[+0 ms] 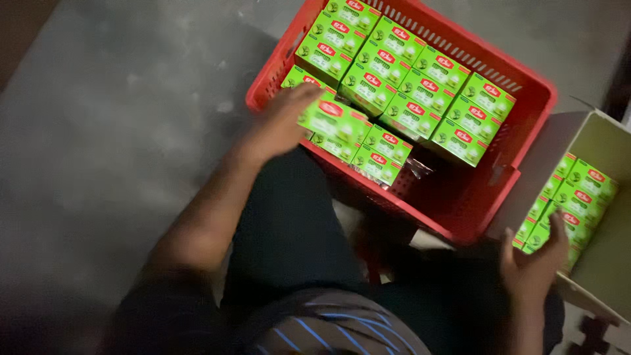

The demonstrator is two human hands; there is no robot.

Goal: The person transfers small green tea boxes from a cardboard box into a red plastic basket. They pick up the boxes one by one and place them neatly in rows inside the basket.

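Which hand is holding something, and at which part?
The left hand rests on a green box at its near end; a grip cannot be told. The right hand holds nothing.

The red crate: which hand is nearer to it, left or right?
Left. The left hand reaches over the near-left corner of the red crate, on the green boxes inside it. The right hand is outside it, at the cardboard box.
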